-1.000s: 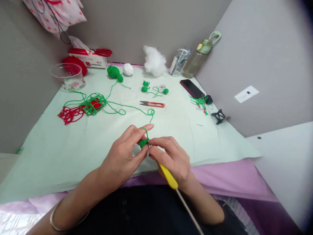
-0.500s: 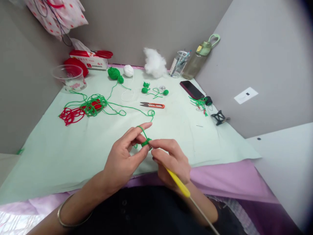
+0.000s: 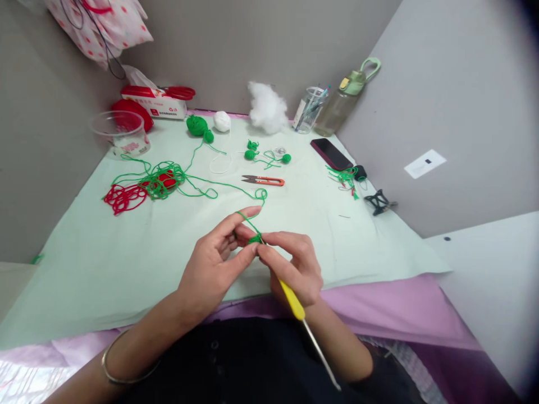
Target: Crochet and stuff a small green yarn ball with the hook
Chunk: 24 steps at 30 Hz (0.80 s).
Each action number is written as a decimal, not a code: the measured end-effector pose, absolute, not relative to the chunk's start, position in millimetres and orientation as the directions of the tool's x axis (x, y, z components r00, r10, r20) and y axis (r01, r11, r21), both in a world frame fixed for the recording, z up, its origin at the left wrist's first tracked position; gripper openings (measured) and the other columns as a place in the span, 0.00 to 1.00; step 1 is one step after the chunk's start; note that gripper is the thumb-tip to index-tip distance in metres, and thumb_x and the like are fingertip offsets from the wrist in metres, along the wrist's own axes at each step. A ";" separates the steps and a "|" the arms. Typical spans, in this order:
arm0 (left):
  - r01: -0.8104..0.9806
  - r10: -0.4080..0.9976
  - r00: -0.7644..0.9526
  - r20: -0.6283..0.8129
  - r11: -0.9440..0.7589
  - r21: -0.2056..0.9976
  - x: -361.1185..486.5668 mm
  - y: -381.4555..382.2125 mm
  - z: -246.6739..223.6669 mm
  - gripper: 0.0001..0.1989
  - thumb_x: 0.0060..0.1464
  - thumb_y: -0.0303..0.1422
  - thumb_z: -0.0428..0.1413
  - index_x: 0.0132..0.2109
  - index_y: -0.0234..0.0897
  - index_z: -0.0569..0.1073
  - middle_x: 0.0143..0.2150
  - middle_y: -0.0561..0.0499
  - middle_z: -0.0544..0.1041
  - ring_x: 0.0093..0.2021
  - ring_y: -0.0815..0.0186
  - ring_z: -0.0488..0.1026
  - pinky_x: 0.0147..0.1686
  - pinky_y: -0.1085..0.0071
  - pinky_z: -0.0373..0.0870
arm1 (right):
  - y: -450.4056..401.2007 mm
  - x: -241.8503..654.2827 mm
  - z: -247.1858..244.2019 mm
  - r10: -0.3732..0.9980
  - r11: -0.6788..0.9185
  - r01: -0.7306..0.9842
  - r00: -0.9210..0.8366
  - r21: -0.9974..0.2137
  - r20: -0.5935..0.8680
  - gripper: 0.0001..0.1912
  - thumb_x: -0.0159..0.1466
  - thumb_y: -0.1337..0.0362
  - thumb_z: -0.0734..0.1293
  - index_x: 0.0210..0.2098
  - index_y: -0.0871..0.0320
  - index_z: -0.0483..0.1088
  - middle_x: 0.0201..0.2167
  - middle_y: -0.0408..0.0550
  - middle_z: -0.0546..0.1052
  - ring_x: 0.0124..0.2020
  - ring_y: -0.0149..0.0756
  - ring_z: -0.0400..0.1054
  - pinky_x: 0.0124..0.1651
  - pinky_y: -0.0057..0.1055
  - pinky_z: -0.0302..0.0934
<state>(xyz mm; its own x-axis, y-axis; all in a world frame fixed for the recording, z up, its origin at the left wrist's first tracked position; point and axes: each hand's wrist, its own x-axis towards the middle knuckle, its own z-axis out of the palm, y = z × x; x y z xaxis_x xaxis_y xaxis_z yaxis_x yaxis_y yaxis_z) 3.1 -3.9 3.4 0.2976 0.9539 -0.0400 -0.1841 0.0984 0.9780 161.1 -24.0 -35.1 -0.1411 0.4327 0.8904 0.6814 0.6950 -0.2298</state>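
My left hand (image 3: 217, 255) pinches a small green crochet piece (image 3: 255, 239) between thumb and fingers. A strand of green yarn (image 3: 251, 223) runs over its raised index finger down to the piece. Closed around a yellow-handled crochet hook (image 3: 292, 300), my right hand (image 3: 295, 265) sits against the piece from the right. The hook's near metal end points down toward my lap; its working tip is at the stitches, mostly hidden by fingers. From my left hand the yarn leads back to a loose green tangle (image 3: 162, 182) on the table.
Orange thread snips (image 3: 263, 180) lie beyond my hands. Farther back are a green yarn ball (image 3: 196, 125), white yarn ball (image 3: 222, 121), white stuffing (image 3: 268, 108) and small green crochet pieces (image 3: 251, 154). A phone (image 3: 330, 154), bottle (image 3: 340, 106), plastic tub (image 3: 126, 134) and red yarn (image 3: 125, 198) flank them.
My right hand has turned and shifted slightly left, swinging the crochet hook's near end left and more steeply down. The green piece has tilted a little between the fingers.
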 end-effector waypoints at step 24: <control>-0.396 0.834 0.501 -0.232 0.458 0.796 1.2 3.7 0.8 0.25 0.54 0.32 0.67 0.59 0.42 0.77 0.40 0.52 0.73 0.41 0.69 0.70 0.46 0.75 0.68 | -19.9 170.9 -22.1 0.688 0.706 0.220 0.009 -0.673 0.725 0.14 0.70 0.70 0.66 0.51 0.49 0.78 0.41 0.48 0.82 0.42 0.39 0.76 0.41 0.38 0.73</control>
<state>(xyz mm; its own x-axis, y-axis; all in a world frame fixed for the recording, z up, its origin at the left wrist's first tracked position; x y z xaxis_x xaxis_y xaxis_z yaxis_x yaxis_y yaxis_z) 1.2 3.7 0.8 0.5006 0.8341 -0.2315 -0.3960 0.4585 0.7956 170.9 -19.9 -22.1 0.0089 0.6882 0.7255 0.2201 0.7063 -0.6728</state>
